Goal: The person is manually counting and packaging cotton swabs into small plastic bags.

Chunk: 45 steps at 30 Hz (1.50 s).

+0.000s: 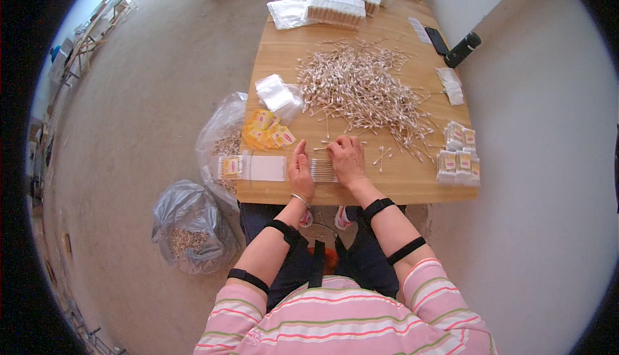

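Observation:
Between my hands, a neat row of cotton swabs [322, 170] lies side by side near the table's front edge. My left hand [301, 173] stands on its edge along the left end of the row, its fingers stretched out. From the right, my right hand [348, 160] bends its fingers down over the other end, closed on swabs there; its fingertips are partly hidden. Beyond lies a big loose heap of cotton swabs [361, 84]. Left of my left hand is a white flat card [267, 168], with a filled clear swab packet [230, 167] at its left end.
Yellow printed cards [265, 131] and clear bags [275, 93] lie on the left. Filled packets [459, 165] stack at the right edge. A dark flask [463, 49] and phone [436, 40] sit by the wall. Packed swab bundles [335, 10] stand far back; a plastic sack [193, 226] stands on the floor.

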Each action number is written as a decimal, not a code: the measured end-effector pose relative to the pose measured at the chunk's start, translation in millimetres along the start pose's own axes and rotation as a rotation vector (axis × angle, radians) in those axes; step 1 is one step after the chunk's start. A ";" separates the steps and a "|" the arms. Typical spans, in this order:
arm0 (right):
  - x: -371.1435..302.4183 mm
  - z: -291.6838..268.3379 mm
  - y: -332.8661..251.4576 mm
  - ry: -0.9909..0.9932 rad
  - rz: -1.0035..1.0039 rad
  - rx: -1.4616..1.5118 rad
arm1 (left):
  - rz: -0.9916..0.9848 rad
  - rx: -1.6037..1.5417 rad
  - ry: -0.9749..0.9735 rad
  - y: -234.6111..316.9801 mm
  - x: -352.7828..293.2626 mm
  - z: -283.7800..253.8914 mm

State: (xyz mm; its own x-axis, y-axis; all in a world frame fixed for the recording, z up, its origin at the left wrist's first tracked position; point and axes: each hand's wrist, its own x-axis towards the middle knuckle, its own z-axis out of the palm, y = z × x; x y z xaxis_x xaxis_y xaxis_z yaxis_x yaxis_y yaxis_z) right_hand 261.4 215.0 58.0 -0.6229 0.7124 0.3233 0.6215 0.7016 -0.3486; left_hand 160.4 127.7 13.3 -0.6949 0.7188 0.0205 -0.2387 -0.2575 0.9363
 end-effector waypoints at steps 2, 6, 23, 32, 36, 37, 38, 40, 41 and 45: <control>-0.1 0.0 0.0 -0.023 0.013 -0.002 | -0.025 0.050 0.010 8.7 -2.1 5.1; -6.0 0.1 -6.2 -0.061 0.041 0.024 | 0.019 0.050 0.016 7.7 -1.2 0.5; -40.5 18.4 -30.3 0.113 0.331 0.853 | -0.021 0.073 -0.177 4.3 4.1 -4.6; -67.2 -2.4 -28.4 -0.347 -0.022 -0.097 | -0.041 0.037 -0.172 3.0 2.7 -7.3; -67.7 0.0 -31.0 -0.312 0.000 -0.129 | -0.032 0.083 -0.167 7.5 0.8 -2.0; -67.8 2.0 -31.1 -0.307 0.023 -0.144 | -0.028 0.118 -0.178 7.9 0.1 -1.7; -68.1 3.6 -30.7 -0.304 0.026 -0.145 | -0.028 0.117 -0.183 8.1 -0.3 -1.0; -68.3 6.5 -33.2 -0.254 0.029 -0.132 | -0.013 0.171 -0.192 6.3 -0.9 -4.8; -68.7 6.9 -33.1 -0.251 0.031 -0.130 | -0.013 0.174 -0.195 5.0 -0.4 -5.5; -69.3 4.1 -34.3 -0.260 0.011 -0.113 | -0.033 0.158 -0.184 1.6 2.3 -9.4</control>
State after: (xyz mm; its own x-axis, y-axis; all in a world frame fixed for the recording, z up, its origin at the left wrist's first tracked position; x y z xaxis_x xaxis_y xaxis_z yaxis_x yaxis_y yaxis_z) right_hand 281.4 141.5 44.0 -0.7075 0.7024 0.0781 0.6690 0.7013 -0.2463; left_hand 152.0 122.9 11.5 -0.5496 0.8345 0.0391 -0.1400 -0.1382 0.9805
